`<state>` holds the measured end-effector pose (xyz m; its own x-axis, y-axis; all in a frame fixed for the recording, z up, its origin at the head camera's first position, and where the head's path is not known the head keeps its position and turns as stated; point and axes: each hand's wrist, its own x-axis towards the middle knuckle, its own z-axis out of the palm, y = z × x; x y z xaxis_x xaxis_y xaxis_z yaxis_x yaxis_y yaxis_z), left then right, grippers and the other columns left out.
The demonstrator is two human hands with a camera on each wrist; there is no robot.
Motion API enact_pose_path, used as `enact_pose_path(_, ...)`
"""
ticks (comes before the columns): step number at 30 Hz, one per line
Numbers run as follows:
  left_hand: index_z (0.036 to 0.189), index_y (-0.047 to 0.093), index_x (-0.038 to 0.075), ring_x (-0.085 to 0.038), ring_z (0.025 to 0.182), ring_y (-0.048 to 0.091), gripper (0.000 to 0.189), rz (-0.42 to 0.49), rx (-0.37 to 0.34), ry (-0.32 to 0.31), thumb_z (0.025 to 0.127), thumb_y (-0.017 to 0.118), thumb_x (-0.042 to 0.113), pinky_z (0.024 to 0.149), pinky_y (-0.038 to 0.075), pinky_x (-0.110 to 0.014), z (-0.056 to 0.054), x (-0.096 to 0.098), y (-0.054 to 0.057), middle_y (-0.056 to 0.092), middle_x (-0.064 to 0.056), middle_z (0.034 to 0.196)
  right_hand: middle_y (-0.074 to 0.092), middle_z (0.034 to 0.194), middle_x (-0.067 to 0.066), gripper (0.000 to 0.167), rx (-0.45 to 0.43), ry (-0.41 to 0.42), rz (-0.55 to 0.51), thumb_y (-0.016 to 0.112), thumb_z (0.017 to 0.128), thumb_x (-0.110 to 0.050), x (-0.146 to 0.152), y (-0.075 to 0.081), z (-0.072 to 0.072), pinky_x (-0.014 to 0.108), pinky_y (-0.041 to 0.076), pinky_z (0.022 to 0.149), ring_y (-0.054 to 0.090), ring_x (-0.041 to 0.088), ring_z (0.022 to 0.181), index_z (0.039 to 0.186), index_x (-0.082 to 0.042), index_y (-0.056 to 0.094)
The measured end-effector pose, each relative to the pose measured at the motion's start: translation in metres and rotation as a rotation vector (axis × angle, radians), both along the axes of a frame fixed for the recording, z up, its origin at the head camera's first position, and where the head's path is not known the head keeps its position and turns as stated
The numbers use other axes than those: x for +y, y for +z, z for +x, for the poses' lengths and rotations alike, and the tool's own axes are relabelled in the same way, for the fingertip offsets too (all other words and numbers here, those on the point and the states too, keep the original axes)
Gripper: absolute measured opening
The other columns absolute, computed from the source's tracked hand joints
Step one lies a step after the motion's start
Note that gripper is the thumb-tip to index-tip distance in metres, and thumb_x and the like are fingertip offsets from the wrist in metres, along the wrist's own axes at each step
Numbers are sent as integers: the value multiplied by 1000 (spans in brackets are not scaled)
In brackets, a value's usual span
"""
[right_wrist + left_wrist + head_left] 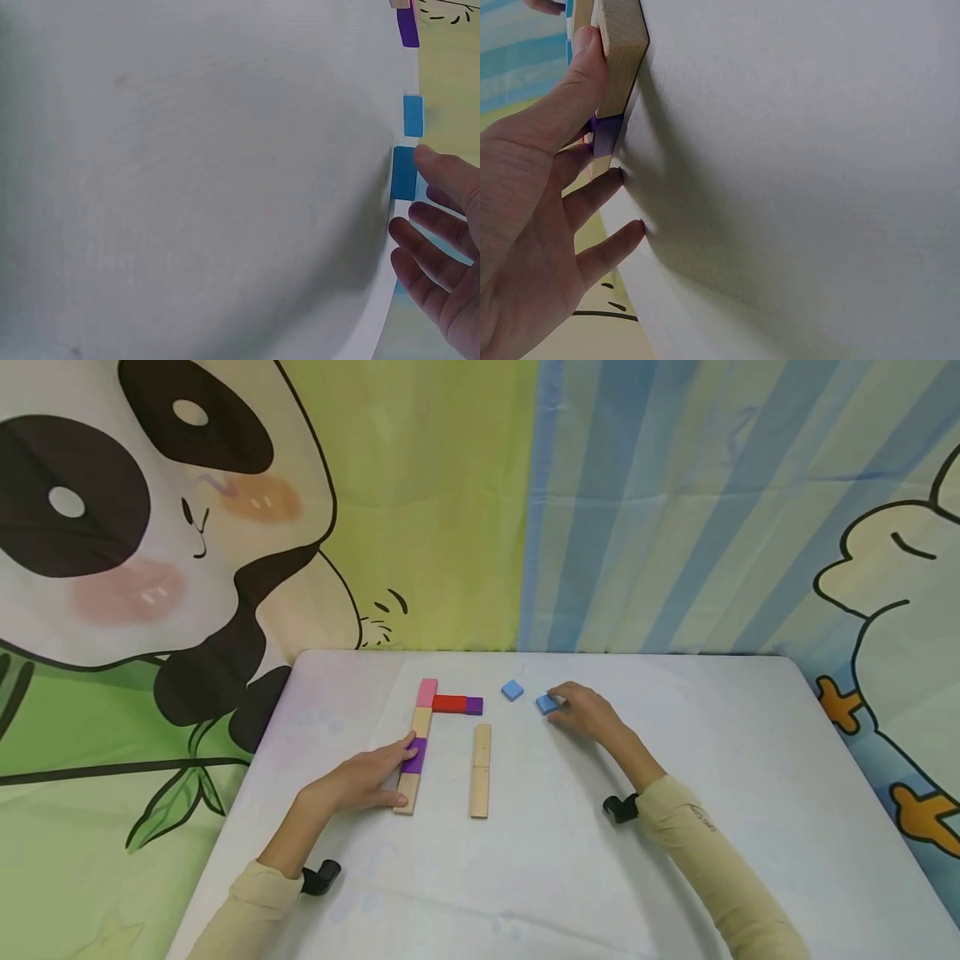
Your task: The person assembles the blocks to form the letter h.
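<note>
A column of flat blocks stands left of the table's middle: a pink block, a plain wooden block, a purple block and another wooden block nearest. My left hand rests against it, fingers spread, thumb on the near wooden block and a fingertip at the purple one; the left wrist view shows the other fingers extended. From the top, a red block and a small purple block run rightward. My right hand pinches a blue block between thumb and finger.
A second blue block lies left of the pinched one. Between the hands, two wooden blocks form an end-to-end strip. The white table ends at a patterned curtain behind.
</note>
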<state>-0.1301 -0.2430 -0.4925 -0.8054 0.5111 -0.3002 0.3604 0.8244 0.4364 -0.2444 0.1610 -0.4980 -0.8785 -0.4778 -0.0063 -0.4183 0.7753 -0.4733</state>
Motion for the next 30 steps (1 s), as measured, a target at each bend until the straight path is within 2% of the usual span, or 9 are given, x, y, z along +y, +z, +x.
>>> enact_pose_path(15,156,12,8,-31,148,26,100,7,2,-1,83,72,43,117,31,-50,0,1,1,20,-10,163,62,126,17,43,10,19,0,72,88,-19,-10,0,-4,44,55,86,66,29,100,125,0,62)
enact_pose_path(22,156,13,8,-31,148,26,101,5,1,-1,83,72,43,117,31,-51,1,1,2,20,-10,163,62,128,16,43,5,11,11,72,88,-19,-11,0,-5,45,55,89,65,30,104,126,-2,62)
enact_pose_path(30,157,11,8,-30,149,26,102,-5,11,-13,83,72,45,117,31,-50,-1,0,-1,19,-9,163,65,122,16,36,65,42,13,71,88,-16,-13,-3,-6,46,52,95,63,32,112,121,-1,66)
